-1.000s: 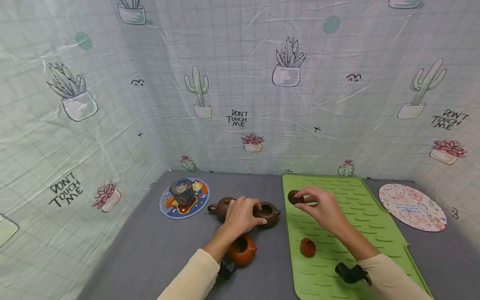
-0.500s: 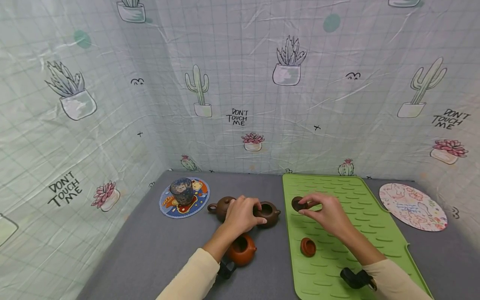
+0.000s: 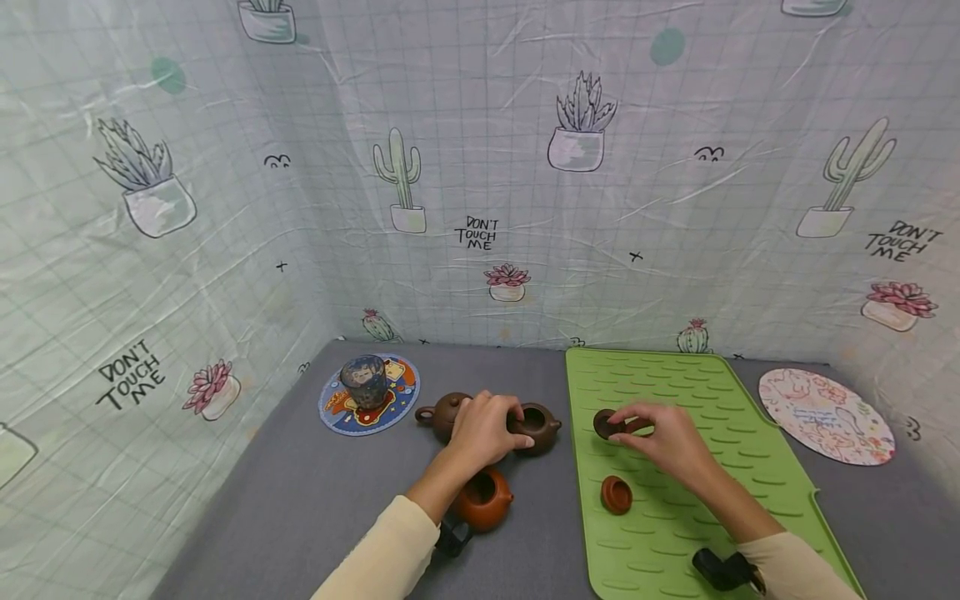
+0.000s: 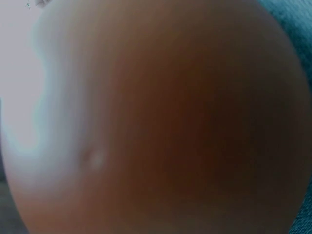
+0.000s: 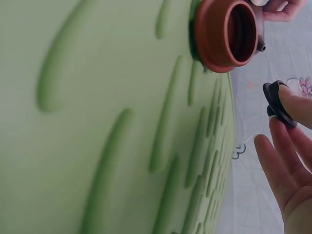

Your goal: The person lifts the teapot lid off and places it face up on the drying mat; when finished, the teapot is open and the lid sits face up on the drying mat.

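Observation:
With its thumb and fingers, my left hand (image 3: 483, 429) grips the near side of a lidless dark brown teapot (image 3: 546, 438) on the grey table; its handle is hidden. My right hand (image 3: 663, 437) pinches a small dark brown teapot lid (image 3: 603, 425) close over the green mat. In the right wrist view this lid (image 5: 274, 100) is tilted on edge between thumb and fingertips. An orange-brown lid (image 3: 617, 496) lies hollow side up on the mat. Below my left wrist stands a lidless orange-brown teapot (image 3: 487, 512); its blurred body (image 4: 161, 122) fills the left wrist view.
A lidded brown teapot (image 3: 442, 415) stands left of my left hand, partly covered by it. Farther left, a dark glass (image 3: 363, 385) rests on a round blue mat (image 3: 330, 417). The ribbed green mat (image 3: 720, 400) spans the right side, with a pink-patterned round mat (image 3: 825, 417) beyond.
My right hand has drawn the brown lid nearer to me and slightly right over the green mat. The left hand stays on the brown teapot.

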Available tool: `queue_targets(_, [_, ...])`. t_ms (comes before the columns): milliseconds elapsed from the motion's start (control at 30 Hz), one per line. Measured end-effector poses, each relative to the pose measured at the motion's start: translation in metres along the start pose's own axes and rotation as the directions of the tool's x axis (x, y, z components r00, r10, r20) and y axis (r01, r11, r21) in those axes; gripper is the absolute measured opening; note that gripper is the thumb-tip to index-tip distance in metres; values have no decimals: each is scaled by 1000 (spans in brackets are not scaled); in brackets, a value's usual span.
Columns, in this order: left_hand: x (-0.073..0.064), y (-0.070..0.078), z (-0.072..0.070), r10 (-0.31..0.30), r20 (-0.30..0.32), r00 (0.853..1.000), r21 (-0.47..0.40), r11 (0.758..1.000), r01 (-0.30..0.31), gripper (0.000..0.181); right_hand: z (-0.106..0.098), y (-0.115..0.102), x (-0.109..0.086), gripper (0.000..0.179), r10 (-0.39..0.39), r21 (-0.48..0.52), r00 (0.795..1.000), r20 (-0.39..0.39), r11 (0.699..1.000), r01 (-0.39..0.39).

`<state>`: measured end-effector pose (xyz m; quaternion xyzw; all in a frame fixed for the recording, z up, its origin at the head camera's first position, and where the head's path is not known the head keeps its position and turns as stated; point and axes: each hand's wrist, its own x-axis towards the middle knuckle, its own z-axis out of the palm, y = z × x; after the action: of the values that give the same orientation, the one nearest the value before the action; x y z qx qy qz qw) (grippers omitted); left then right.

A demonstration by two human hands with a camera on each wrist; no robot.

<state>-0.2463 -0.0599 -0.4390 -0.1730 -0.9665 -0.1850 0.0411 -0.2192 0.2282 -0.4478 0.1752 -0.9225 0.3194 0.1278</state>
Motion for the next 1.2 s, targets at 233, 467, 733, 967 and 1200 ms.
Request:
queue_targets(233, [-1,1,-1,11,6,1000,-7,1000,-11,29,4,2,-6,22,34,-6,998,44,999,-34])
queue_targets(467, [-1,4,0,7,4,1000,0,1000,-7,29,10,2,-10,20,38,-5,996,81,999,-38])
queue_targets(733, [-1,3,-1,0,10,1000,0,1000,0,29,11,3,-11,20,77,-5,983,168,997,-77])
queue_targets(967, [-1,3,-2,-1,14,1000,-8,1000,2,29,11,4,-12,19,64,4,983,170,998,-66])
queue_targets(1200, [-1,2,-2,-13,22,1000,-5,1000,13,29,14,3,-10,18,107,13,978,181,994,-111])
